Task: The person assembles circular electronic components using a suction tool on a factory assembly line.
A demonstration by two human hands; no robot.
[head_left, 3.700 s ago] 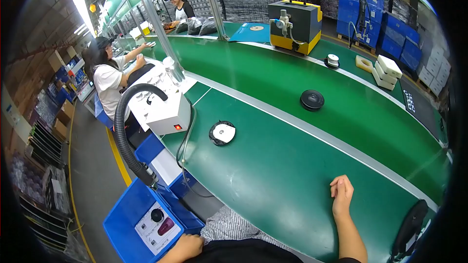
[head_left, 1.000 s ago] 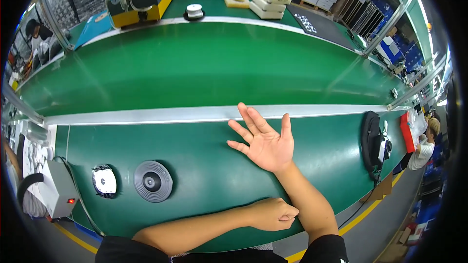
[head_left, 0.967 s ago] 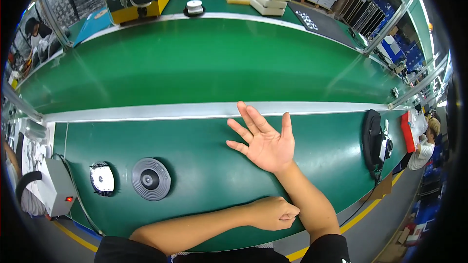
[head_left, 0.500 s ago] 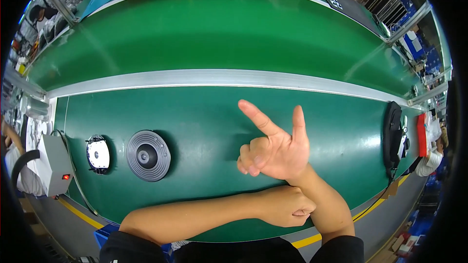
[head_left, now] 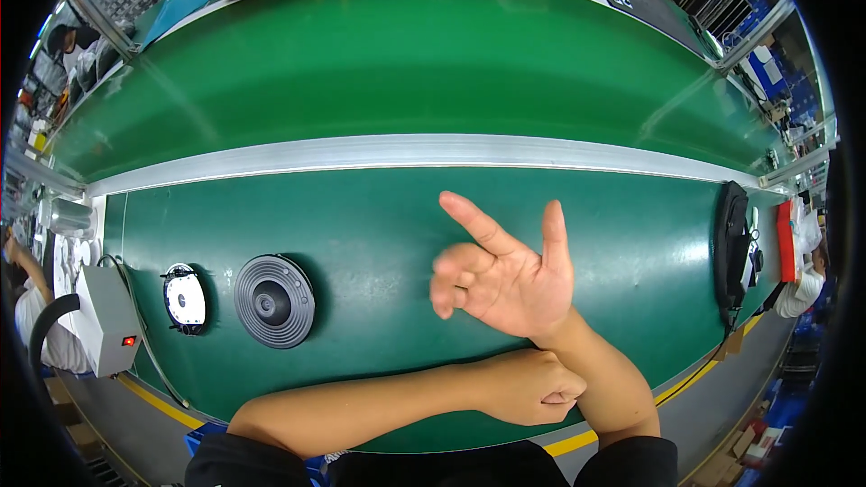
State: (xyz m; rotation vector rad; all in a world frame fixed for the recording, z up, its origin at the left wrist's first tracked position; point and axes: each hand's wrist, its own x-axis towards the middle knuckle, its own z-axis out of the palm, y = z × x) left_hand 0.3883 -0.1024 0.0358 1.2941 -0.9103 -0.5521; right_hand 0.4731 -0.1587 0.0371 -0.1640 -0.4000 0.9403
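My right hand (head_left: 510,284) is raised above the green work mat (head_left: 379,280), palm toward me. Its index finger and thumb stretch apart, while the other fingers are half bent and slightly blurred; nothing is in it. My left forearm lies across the front, and my left hand (head_left: 530,388) rests against the right forearm as a closed fist, with no object showing. Further left on the mat sits a dark grey ribbed disc with a domed centre (head_left: 274,301). Beside it is a smaller white oval part with black edges (head_left: 186,298). Neither hand touches these two.
An aluminium rail (head_left: 424,151) separates the mat from a green belt surface (head_left: 406,54). At left stands a grey box with a lit red switch (head_left: 110,320) and a cable. A black pouch (head_left: 731,248) and red tray (head_left: 787,239) are at right. Other people sit beyond both sides.
The bent fingers of my right hand have loosened and spread outward a little. My left fist stays at the right forearm. The whole view has shifted slightly.
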